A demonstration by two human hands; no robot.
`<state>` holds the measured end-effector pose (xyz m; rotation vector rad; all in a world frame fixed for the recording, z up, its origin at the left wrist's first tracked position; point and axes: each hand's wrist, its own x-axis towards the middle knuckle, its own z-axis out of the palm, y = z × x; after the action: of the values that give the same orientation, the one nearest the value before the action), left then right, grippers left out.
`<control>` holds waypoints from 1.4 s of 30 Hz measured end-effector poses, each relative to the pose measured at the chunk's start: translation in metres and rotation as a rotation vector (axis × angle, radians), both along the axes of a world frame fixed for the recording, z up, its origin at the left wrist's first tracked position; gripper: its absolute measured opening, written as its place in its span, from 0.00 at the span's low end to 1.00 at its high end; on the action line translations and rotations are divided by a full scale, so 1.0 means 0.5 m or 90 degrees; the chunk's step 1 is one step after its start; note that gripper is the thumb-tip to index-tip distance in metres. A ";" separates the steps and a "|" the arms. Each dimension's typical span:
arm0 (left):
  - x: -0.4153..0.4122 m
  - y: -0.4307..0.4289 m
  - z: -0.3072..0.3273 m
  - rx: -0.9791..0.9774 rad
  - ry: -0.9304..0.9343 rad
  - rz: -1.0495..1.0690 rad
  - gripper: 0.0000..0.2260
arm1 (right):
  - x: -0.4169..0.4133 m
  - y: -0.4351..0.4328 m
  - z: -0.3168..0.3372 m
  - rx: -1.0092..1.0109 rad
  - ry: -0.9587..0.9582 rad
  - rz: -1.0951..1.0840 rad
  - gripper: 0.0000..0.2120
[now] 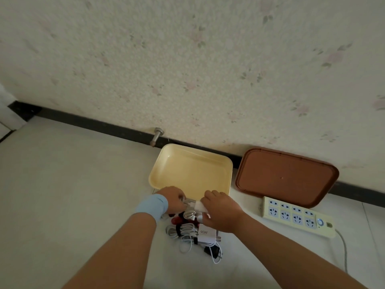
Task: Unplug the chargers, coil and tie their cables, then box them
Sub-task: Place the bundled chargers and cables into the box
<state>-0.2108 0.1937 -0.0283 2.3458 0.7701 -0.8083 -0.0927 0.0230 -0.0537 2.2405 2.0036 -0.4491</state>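
Both hands are closed on one item. The right hand (219, 209) curls round a small white charger block (200, 205), and the left hand (173, 200), which has a pale blue band on its wrist, pinches that block's coiled white cable (188, 212). The charger hangs between the two hands. Holding block and coil at once probably keeps the bundle from springing loose while it is carried. Just beyond the fingertips sits a shallow cream-yellow plastic box (191, 172), open and with nothing in it. Its open side faces up so the bundle can go straight in. Beyond the right hand, a brown plastic lid (285, 176) leans against the wall, set aside so the box mouth stays free. Beside the right wrist lies a pale yellow power strip (291, 214) with eight sockets in two rows of four. None holds a plug, so the unplugging looks done. Beneath both hands, toward the person, is the waiting pile. In it are a white brick marked 90W (206, 232), a small black charger (210, 250) and a dark red piece (179, 221) I cannot identify. White coils in the pile are cinched by black ties (178, 229), of which I count two. That makes one box, one lid, one strip and at least three chargers, counting the one being held.
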 end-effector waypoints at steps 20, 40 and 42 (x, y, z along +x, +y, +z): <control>0.065 0.049 -0.100 0.216 -0.107 -0.043 0.24 | 0.069 0.123 -0.087 -0.022 0.206 -0.408 0.19; 0.012 -0.017 -0.034 0.125 -0.171 0.036 0.07 | -0.002 0.069 -0.017 -0.022 0.139 -0.164 0.15; 0.009 -0.043 -0.023 0.081 -0.104 0.023 0.06 | -0.027 0.048 -0.009 -0.079 0.112 -0.095 0.13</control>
<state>-0.2062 0.1721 -0.0396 2.4664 0.8123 -0.5575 -0.1060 0.0468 -0.0580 2.3549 1.8319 -0.7896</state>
